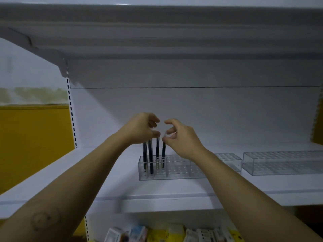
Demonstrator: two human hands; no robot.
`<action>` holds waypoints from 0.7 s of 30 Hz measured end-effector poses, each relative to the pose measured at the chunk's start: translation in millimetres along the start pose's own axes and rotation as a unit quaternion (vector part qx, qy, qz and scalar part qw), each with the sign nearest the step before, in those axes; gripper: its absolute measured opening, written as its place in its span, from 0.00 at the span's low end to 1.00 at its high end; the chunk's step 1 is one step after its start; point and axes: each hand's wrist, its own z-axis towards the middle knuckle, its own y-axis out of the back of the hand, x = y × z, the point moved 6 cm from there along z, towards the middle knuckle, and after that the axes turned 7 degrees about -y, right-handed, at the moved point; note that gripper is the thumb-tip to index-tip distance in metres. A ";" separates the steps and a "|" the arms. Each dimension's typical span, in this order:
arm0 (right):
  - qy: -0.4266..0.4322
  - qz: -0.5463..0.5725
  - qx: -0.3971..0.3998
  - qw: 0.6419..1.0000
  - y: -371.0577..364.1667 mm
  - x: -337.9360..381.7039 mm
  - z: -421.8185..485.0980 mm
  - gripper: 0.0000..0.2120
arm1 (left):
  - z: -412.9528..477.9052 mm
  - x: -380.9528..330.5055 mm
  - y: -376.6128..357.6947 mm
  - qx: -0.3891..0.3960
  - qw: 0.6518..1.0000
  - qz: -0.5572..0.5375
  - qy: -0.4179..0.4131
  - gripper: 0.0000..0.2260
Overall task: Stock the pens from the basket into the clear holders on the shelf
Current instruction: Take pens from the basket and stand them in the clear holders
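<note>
Four pens [153, 154] stand in the holder [178, 169]; right grip [181, 138] pinches the fourth's top, left grip [139, 128] curls alongside, hold unclear. Next, probably: seat it, release.

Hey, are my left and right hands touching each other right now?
Apart. The head view shows a strip of the pale back wall between the curled fingers of the left hand and the right hand.

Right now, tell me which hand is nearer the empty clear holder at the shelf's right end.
Right. The right hand is up and left of that holder, over the neighbouring holder; the left hand is farther left, at the tops of the pens.
</note>
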 end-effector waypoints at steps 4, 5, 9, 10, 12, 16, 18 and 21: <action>0.007 -0.007 -0.001 1.000 9.6 -3.1 -17.7 0.28 | -25.6 -11.7 5.8 -0.069 0.997 0.029 -0.027 0.20; 0.008 -0.009 -0.003 1.000 12.3 -4.4 -24.1 0.28 | -33.4 -16.9 5.2 -0.082 0.995 0.037 -0.038 0.20; 0.008 -0.013 -0.011 1.000 24.7 -8.9 -57.7 0.28 | -63.4 -43.1 -5.4 -0.104 0.991 0.030 -0.080 0.18; 0.008 -0.012 -0.014 1.000 28.6 -10.7 -68.5 0.27 | -70.5 -50.6 -10.9 -0.101 0.991 0.015 -0.091 0.18; 0.004 -0.004 -0.022 1.000 37.7 -17.3 -92.9 0.25 | -85.8 -66.4 -25.3 -0.097 0.989 -0.020 -0.114 0.17; -0.026 -0.010 -0.034 0.999 56.1 -45.7 -148.8 0.22 | -114.2 -102.1 -71.4 -0.067 0.982 -0.074 -0.162 0.16; -0.055 -0.028 -0.042 0.997 62.7 -69.4 -178.3 0.21 | -128.4 -120.4 -102.5 -0.043 0.975 -0.112 -0.186 0.15; -0.112 -0.056 -0.035 0.992 63.2 -116.7 -224.4 0.19 | -151.6 -141.5 -158.1 0.002 0.964 -0.178 -0.197 0.14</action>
